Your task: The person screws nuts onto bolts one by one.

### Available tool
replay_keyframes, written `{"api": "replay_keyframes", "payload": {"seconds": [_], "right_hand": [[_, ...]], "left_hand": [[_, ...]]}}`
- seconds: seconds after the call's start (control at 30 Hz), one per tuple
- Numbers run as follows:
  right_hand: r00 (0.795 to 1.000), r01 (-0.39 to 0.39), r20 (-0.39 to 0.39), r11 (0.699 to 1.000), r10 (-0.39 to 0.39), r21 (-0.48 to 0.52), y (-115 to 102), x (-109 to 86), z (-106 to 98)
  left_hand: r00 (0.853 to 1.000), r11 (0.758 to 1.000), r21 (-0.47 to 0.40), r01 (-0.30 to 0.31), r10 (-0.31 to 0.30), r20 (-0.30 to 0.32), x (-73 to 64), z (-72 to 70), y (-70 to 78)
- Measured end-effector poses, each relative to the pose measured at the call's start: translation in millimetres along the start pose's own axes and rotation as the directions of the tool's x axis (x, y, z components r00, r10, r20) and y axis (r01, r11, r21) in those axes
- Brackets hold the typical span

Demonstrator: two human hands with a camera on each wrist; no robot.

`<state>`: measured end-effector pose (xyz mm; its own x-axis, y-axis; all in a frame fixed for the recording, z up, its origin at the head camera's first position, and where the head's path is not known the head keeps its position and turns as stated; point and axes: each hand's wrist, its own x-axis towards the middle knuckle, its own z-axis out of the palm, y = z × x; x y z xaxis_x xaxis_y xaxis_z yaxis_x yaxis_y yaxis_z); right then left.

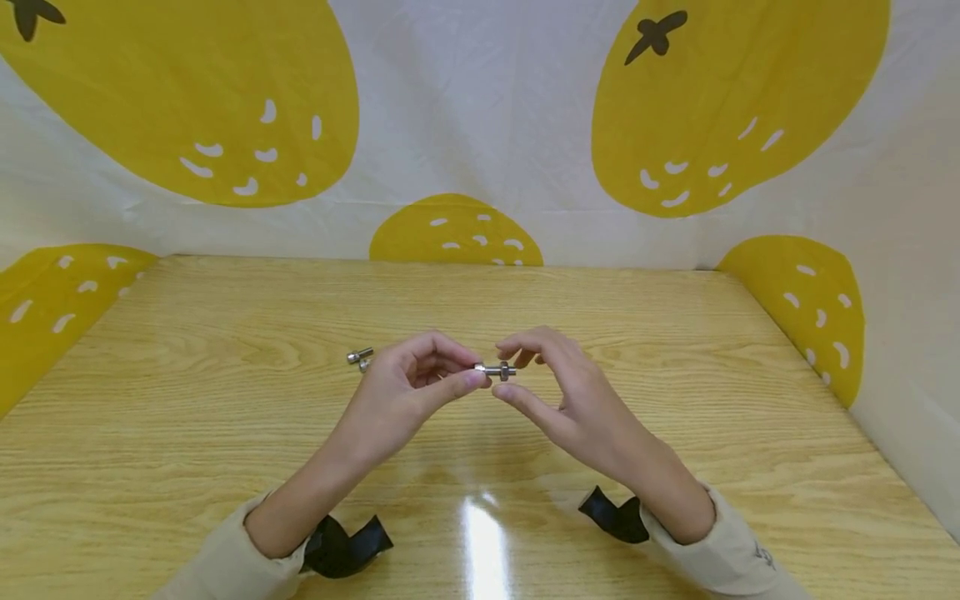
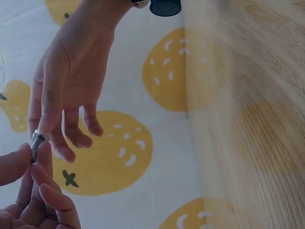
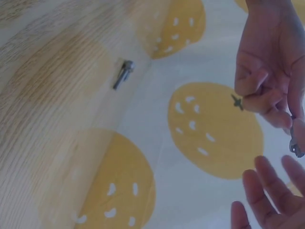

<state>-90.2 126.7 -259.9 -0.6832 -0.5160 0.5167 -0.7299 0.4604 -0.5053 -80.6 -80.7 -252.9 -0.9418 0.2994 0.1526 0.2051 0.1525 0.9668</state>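
Note:
In the head view, my left hand [image 1: 405,387] pinches a small silver bolt [image 1: 491,370] by its head end between thumb and fingertips. The bolt lies level above the table, its shank pointing right. A hex nut [image 1: 505,372] sits round the shank near its free end. My right hand [image 1: 581,400] hovers just right of it, thumb below and fingers above the nut, with a visible gap on both sides. The left wrist view shows the bolt [image 2: 36,145] between the two hands. The right wrist view cuts off part of the nut end.
More small metal bolts [image 1: 360,357] lie on the wood-grain table [image 1: 225,433], left of my left hand and partly hidden by it. A white cloth with yellow fruit shapes [image 1: 472,125] hangs behind the table and along its sides. Black straps [image 1: 345,550] hang at both wrists.

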Motion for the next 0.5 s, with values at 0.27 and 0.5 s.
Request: {"api": "replay_keyframes", "payload": {"seconds": [0.27, 0.5], "right_hand": [[0.986, 0.155, -0.059, 0.988, -0.153, 0.020, 2.3, 2.3, 1.2], [0.994, 0.104, -0.016, 0.994, -0.104, 0.037, 1.9, 2.2, 2.5]], "left_hand": [[1.000, 1.000, -0.007, -0.005, 0.005, -0.002, 0.3, -1.3, 0.9], [1.000, 1.000, -0.026, -0.009, 0.009, 0.007, -0.1, -0.4, 1.5]]}}
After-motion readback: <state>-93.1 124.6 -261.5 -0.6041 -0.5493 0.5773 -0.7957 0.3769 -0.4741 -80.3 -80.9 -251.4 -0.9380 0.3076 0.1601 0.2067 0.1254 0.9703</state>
